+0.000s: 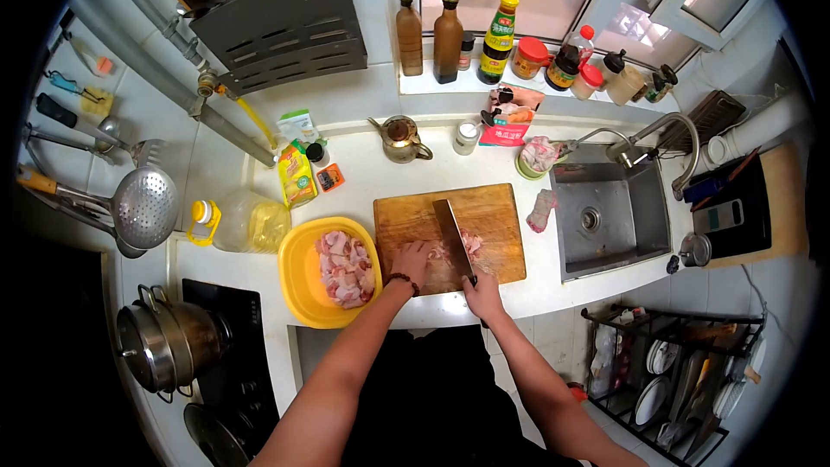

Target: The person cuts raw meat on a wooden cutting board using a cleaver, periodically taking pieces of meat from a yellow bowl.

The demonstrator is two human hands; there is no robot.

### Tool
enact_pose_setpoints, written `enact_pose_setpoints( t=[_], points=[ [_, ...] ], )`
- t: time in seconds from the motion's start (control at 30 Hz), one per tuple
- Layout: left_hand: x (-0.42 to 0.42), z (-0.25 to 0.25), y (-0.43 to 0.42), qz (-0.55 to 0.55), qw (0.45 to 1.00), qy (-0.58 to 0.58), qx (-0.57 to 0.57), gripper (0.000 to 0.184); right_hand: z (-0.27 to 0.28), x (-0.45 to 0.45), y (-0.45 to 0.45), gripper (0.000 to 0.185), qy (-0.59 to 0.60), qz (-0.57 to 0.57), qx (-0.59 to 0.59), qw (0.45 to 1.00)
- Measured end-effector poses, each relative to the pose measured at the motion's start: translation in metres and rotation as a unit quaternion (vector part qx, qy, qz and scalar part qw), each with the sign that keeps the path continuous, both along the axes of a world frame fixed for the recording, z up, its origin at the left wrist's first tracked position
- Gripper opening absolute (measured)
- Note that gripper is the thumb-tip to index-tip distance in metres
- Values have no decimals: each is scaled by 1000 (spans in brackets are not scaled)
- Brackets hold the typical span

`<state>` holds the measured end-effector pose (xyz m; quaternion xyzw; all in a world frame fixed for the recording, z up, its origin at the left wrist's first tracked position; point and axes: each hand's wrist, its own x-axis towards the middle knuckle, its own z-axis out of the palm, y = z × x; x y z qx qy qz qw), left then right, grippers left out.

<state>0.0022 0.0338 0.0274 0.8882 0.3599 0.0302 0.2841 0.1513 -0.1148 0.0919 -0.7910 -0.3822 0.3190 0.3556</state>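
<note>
My right hand is closed around the handle of a cleaver, whose broad blade points away from me over the wooden cutting board. To the left of the blade, my left hand, with a beaded bracelet at the wrist, presses down on raw meat at the board's near side; its fingers partly hide what is under them. Cut pieces of raw meat lie right of the blade. Beside the board on the left, a yellow basin contains a heap of raw meat chunks.
A steel sink is at the right, with a crumpled cloth beside it. Behind the board stand a small teapot and a jar. An oil jug is left of the basin; a steel pot sits near the stove. Bottles line the windowsill.
</note>
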Motion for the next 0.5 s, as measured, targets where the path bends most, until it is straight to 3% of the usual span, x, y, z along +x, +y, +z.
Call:
enact_pose_setpoints(
  t=[0.13,0.23,0.33,0.43,0.5],
  points=[
    [10,-1,-2,10,999,38,-11,47,-10,6,-10,15,19,-24,-19,999],
    [15,-5,0,31,998,55,-17,36,-15,8,-21,17,21,-34,2,999],
    [19,-8,2,42,998,34,26,22,-18,9,-29,16,25,-53,-43,997],
    [23,-8,13,112,993,18,-40,14,-24,11,-31,15,25,-53,-40,998],
    [19,-12,25,162,984,-58,-51,13,-23,12,-30,14,45,-62,-43,996]
  ],
)
